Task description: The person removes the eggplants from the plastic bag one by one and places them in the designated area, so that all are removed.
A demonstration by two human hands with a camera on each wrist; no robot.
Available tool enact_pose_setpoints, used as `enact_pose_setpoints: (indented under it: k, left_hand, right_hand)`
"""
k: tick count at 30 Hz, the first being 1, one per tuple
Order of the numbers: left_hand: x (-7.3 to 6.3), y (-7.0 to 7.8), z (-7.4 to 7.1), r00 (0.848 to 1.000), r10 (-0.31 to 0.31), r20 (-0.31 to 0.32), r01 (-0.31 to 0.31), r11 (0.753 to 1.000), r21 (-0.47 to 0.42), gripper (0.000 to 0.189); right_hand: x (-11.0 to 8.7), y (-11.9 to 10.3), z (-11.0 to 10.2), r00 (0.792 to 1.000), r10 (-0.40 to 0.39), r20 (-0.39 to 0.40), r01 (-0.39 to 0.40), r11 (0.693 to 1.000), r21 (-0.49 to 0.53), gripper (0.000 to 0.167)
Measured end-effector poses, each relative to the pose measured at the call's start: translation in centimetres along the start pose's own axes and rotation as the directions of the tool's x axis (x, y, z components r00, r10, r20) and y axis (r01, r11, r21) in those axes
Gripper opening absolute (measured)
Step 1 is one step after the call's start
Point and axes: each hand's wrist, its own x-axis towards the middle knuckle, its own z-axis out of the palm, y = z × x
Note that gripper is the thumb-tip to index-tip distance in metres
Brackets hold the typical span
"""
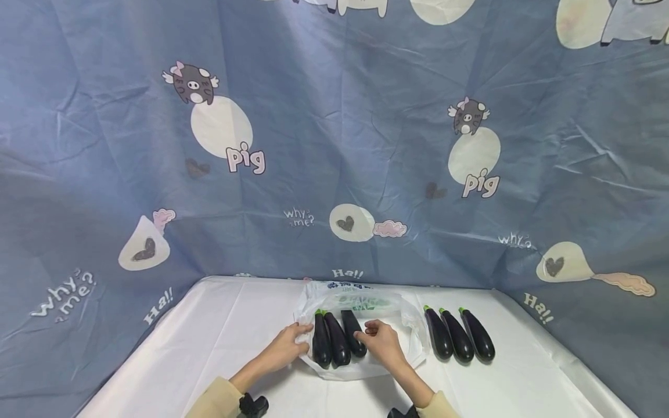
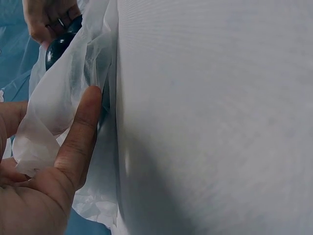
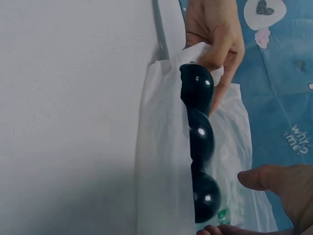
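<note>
“Three eggplants (image 1: 337, 339) lie inside the white plastic bag (image 1: 340, 373) on the worktop (image 1: 209, 337). Report their alignment.”

“They lie lengthwise, side by side, rounded ends toward the person. The two on the left show green stem ends. The third is set slightly to the right, with a gap at its far end.”

“State of the left hand (image 1: 288, 346)?”

“Gripping. It holds the bag at the left edge of the mouth, thumb on one side of the film and fingers on the other. The leftmost eggplant is just beside it.”

“State of the right hand (image 1: 384, 343)?”

“Wide. Thumb and fingers stand apart at the right side of the third eggplant. From where I stand, I cannot tell whether a fingertip touches the skin.”

“List the adjacent items.”

“Three loose eggplants (image 1: 456, 335) rest on the worktop to the right of the bag, arranged in a row, green stems pointing toward the blue curtain (image 1: 292, 139). The curtain carries printed pig figures and lettering. Pale yellow sleeves (image 1: 216, 399) cover the forearms in part.”
</note>
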Motion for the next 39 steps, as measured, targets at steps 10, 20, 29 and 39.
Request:
enact_pose_setpoints:
  k: [10, 20, 29, 39]
  left_hand:
    - [0.0, 0.0, -0.1, 1.0, 0.019, -0.021, -0.019, 1.0, 0.011, 0.057]
    - [0.0, -0.1, 0.1, 0.999, 0.038, -0.021, -0.038, 0.999, 0.024, 0.057]
    - [-0.1, 0.1, 0.1, 0.999, 0.028, -0.022, -0.027, 0.999, 0.03, 0.056]
    - [0.0, 0.0, 0.1, 0.999, 0.029, -0.025, -0.028, 0.999, 0.022, 0.057]
  right_hand:
    - [0.3, 0.4, 0.9, 1.0, 0.007, 0.025, -0.007, 1.0, -0.004, 0.044]
    - [0.4, 0.7, 1.4, 0.998, 0.006, 0.064, -0.005, 1.0, -0.017, 0.045]
    - [0.4, 0.8, 1.4, 0.998, 0.026, 0.065, -0.025, 1.0, -0.018, 0.044]
    - [0.1, 0.7, 0.8, 0.996, 0.061, 0.065, -0.06, 0.998, -0.021, 0.042]
